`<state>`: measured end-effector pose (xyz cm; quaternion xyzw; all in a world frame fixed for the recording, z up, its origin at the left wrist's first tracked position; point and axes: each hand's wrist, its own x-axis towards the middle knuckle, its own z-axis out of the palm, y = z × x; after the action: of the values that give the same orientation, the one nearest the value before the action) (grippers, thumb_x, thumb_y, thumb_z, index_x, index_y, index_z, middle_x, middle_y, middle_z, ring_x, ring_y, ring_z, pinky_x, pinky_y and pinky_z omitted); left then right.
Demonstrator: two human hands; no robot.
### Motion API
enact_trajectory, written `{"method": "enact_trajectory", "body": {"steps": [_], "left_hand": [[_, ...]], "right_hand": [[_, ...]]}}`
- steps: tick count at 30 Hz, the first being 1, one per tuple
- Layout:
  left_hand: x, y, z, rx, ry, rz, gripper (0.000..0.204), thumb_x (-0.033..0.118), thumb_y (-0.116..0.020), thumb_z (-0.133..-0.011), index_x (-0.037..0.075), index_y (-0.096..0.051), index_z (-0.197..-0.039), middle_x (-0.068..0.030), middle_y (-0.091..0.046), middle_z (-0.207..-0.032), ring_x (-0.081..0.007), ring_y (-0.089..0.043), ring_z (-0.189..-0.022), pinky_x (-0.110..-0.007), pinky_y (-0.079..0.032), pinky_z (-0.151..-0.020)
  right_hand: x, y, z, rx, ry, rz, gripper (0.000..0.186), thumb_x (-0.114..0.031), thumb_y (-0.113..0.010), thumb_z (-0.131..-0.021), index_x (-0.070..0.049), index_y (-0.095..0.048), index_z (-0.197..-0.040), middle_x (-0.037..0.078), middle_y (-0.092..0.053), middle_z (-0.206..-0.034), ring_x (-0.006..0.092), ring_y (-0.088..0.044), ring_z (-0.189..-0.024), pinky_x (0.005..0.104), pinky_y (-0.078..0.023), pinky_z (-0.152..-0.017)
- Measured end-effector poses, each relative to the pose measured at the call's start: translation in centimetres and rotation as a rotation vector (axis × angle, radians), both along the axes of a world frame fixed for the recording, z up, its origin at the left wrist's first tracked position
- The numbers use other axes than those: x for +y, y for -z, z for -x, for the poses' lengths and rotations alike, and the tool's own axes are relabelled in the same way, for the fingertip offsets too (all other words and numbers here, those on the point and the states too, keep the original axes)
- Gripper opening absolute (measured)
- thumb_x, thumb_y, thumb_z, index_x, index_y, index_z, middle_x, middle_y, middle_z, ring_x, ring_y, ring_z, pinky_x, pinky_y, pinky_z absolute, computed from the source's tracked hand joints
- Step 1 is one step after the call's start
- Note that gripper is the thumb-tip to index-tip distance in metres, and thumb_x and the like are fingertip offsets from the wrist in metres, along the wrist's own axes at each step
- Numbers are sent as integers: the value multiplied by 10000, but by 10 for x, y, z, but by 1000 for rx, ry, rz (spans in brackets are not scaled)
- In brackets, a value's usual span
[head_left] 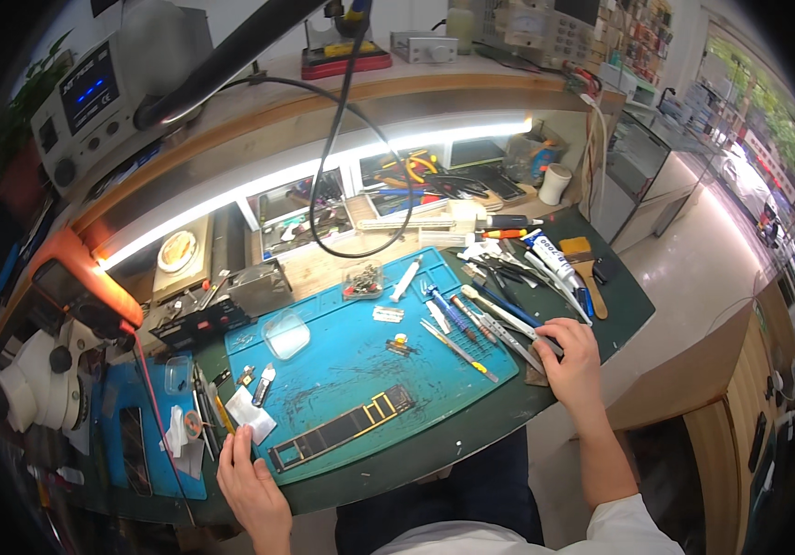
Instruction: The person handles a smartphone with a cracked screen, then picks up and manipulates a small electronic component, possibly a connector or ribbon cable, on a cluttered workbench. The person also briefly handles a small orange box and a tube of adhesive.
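Note:
My left hand (254,481) lies at the near left edge of the blue work mat (342,356), fingers stretched out. Its fingertips are by a crumpled white wipe (251,413). To its right lies a long, narrow dark board (342,430) with gold-coloured edges, flat on the mat. My right hand (571,365) is at the mat's right side, thumb and fingers closed at the near end of a row of slim tools. What exactly they hold is partly hidden. Beside it lie long grey tools (508,338), a blue-handled screwdriver (451,310) and a yellow-tipped knife (459,350).
A clear dish (286,334), a box of small parts (362,282) and a syringe (406,279) sit on the mat. Right of it are a glue tube (554,259) and a brush (586,276). A microscope (41,388) and an orange multimeter (83,282) stand left; a black cable (312,185) hangs overhead.

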<state>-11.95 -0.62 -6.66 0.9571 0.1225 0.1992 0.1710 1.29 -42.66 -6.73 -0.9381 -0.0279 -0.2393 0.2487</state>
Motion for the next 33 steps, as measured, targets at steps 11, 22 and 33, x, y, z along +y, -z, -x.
{"method": "enact_trajectory", "body": {"steps": [11,22,33], "left_hand": [[2,10,-2,-119,-87,42,425,145,-447,-1048,-12,-490,-1441,-152,-585,-1406,-364,-486,-1341,-474,-365,-1099],[-3,8,4,-180,-107,-4,443,134,-562,-998,-33,-498,-1403,-149,-662,-1292,-359,-553,-1247,-469,-405,-1065],[-12,-10,-5,-259,-52,6,395,127,-631,-980,-35,-589,-1338,-165,-703,-1222,-347,-641,-1142,-434,-460,-1020]], "right_hand": [[108,-39,-100,-104,-575,170,413,-255,-773,-853,-56,-667,-1199,98,-656,-1192,289,-586,-1158,408,-511,-952],[202,-39,-174,69,-673,220,610,-350,-773,-834,-22,-587,-1314,194,-633,-1239,366,-576,-1215,432,-458,-1057],[266,0,-217,-149,-677,209,527,-281,-803,-790,-50,-625,-1229,138,-644,-1202,336,-595,-1147,498,-462,-973]]}}
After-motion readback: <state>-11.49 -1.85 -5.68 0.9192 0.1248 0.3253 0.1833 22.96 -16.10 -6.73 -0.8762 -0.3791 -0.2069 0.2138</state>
